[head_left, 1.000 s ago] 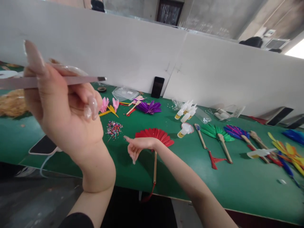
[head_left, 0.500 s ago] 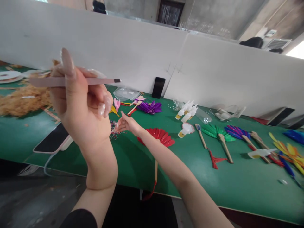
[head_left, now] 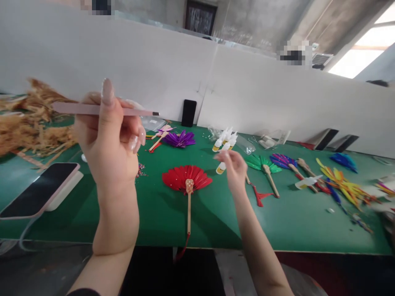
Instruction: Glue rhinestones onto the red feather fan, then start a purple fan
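Observation:
My left hand (head_left: 108,135), raised close to the camera, grips pale pink tweezers (head_left: 135,111) between thumb and fingers, the dark tip pointing right. My right hand (head_left: 234,166) is over the table beside a small glue bottle (head_left: 221,167); its fingers are bent together, and whether they hold anything is too small to tell. Between my forearms a red feather fan (head_left: 175,179) lies flat, its wooden handle pointing toward me and a red tassel hanging at the table edge. Several white glue bottles (head_left: 228,139) stand behind my right hand.
On the green table (head_left: 160,218), a phone (head_left: 40,191) lies left and another (head_left: 189,113) leans on the white partition (head_left: 148,61). Tan fibre (head_left: 37,127) is at far left. A purple fan (head_left: 180,139), green fan (head_left: 262,163) and yellow pieces (head_left: 342,181) lie around.
My right hand has moved from the colourful bits at left across the red fan to the glue bottles, its fingers drawn together. The view has turned right. My left hand still holds the tweezers.

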`<control>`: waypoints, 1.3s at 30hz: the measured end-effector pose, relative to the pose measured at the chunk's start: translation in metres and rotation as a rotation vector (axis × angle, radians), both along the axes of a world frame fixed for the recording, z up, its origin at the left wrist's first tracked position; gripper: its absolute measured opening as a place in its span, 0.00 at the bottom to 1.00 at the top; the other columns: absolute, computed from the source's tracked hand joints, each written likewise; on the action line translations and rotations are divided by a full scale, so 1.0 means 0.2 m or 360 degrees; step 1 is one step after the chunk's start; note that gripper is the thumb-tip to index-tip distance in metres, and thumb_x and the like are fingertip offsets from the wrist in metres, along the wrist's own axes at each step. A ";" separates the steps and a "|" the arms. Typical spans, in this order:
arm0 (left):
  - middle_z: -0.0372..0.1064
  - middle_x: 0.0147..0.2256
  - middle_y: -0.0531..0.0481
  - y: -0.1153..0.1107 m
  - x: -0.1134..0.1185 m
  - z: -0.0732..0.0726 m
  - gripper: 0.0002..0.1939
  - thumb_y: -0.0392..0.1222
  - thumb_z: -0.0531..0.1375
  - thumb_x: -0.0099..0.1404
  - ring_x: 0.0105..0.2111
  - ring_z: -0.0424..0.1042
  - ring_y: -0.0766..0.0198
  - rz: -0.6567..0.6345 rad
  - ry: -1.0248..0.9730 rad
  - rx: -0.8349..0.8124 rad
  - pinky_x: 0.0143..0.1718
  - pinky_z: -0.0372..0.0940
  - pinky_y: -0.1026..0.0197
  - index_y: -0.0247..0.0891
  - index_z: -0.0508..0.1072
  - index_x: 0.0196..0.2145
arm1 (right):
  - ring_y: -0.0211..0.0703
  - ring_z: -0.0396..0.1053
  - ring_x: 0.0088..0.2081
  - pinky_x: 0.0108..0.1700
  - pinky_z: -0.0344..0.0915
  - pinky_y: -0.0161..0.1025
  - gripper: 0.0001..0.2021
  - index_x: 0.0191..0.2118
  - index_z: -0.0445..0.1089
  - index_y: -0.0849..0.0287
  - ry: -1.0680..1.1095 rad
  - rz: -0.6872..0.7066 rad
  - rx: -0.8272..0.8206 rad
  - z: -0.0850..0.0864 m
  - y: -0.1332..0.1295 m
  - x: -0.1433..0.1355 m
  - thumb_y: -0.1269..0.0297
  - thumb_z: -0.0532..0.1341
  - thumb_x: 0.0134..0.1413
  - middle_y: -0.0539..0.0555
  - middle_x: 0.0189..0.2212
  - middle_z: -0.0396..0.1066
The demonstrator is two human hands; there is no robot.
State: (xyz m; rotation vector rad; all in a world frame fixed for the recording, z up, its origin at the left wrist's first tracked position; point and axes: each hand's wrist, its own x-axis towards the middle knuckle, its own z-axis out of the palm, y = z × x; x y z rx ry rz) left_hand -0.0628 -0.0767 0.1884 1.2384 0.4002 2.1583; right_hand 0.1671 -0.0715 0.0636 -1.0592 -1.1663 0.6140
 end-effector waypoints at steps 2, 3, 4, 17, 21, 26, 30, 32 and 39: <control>0.59 0.16 0.57 0.01 0.02 -0.01 0.14 0.35 0.54 0.68 0.12 0.53 0.74 -0.0038 0.0019 -0.0025 0.13 0.46 0.65 0.35 0.69 0.24 | 0.39 0.71 0.33 0.39 0.69 0.40 0.14 0.40 0.66 0.59 -0.0114 -0.0668 0.0149 -0.09 -0.03 0.15 0.52 0.60 0.55 0.53 0.34 0.70; 0.60 0.15 0.56 0.01 0.04 -0.01 0.15 0.35 0.54 0.68 0.12 0.53 0.74 -0.0073 0.0041 -0.0032 0.13 0.46 0.65 0.34 0.69 0.24 | 0.39 0.70 0.35 0.38 0.68 0.40 0.17 0.42 0.65 0.59 -0.0199 -0.0816 0.0137 -0.14 -0.03 0.20 0.52 0.62 0.51 0.54 0.35 0.68; 0.60 0.15 0.56 0.02 0.05 -0.02 0.15 0.36 0.54 0.68 0.12 0.54 0.74 -0.0121 0.0067 -0.0036 0.12 0.45 0.65 0.34 0.70 0.24 | 0.41 0.69 0.37 0.38 0.68 0.40 0.22 0.45 0.64 0.59 -0.0326 -0.0820 0.0070 -0.20 -0.02 0.25 0.52 0.65 0.46 0.55 0.37 0.67; 0.55 0.13 0.57 0.00 0.25 -0.07 0.12 0.38 0.59 0.64 0.12 0.47 0.78 -0.1119 0.0009 -0.0713 0.12 0.45 0.73 0.34 0.75 0.24 | 0.43 0.65 0.28 0.30 0.62 0.41 0.12 0.30 0.61 0.58 -0.0627 -0.0409 -0.0301 -0.34 0.06 0.23 0.57 0.63 0.47 0.56 0.28 0.67; 0.52 0.12 0.57 -0.04 0.28 -0.06 0.15 0.38 0.56 0.66 0.11 0.46 0.78 -0.1308 -0.0024 -0.0879 0.12 0.46 0.75 0.33 0.74 0.22 | 0.41 0.67 0.30 0.32 0.65 0.39 0.10 0.36 0.61 0.58 -0.0564 -0.0188 -0.0205 -0.06 -0.02 0.16 0.59 0.59 0.51 0.54 0.31 0.69; 0.52 0.12 0.57 -0.09 0.30 -0.07 0.20 0.37 0.51 0.69 0.12 0.46 0.78 -0.1479 -0.0060 -0.0956 0.11 0.46 0.75 0.32 0.74 0.23 | 0.33 0.63 0.22 0.25 0.61 0.33 0.10 0.38 0.63 0.55 -0.0188 0.0253 0.0052 0.33 -0.21 0.01 0.62 0.63 0.52 0.45 0.23 0.63; 0.52 0.12 0.57 -0.09 0.31 -0.08 0.21 0.36 0.49 0.71 0.11 0.45 0.78 -0.1576 -0.0139 -0.0984 0.11 0.45 0.74 0.31 0.73 0.24 | 0.33 0.64 0.25 0.27 0.65 0.33 0.22 0.48 0.55 0.49 -0.0268 0.0736 -0.0196 0.46 -0.36 -0.01 0.66 0.65 0.50 0.45 0.29 0.62; 0.51 0.13 0.57 -0.08 0.31 -0.08 0.21 0.35 0.48 0.71 0.12 0.46 0.78 -0.1610 -0.0194 -0.1010 0.11 0.45 0.74 0.30 0.73 0.23 | 0.35 0.65 0.30 0.32 0.68 0.36 0.21 0.48 0.52 0.48 -0.0365 0.0930 -0.0265 0.48 -0.41 0.02 0.67 0.63 0.53 0.47 0.33 0.62; 0.51 0.14 0.58 -0.08 0.32 -0.08 0.21 0.35 0.50 0.70 0.12 0.46 0.80 -0.1607 -0.0357 -0.1207 0.11 0.44 0.74 0.30 0.68 0.20 | 0.33 0.65 0.25 0.25 0.67 0.33 0.10 0.44 0.62 0.54 -0.0280 0.0647 -0.0097 0.54 -0.46 0.09 0.65 0.61 0.57 0.48 0.30 0.66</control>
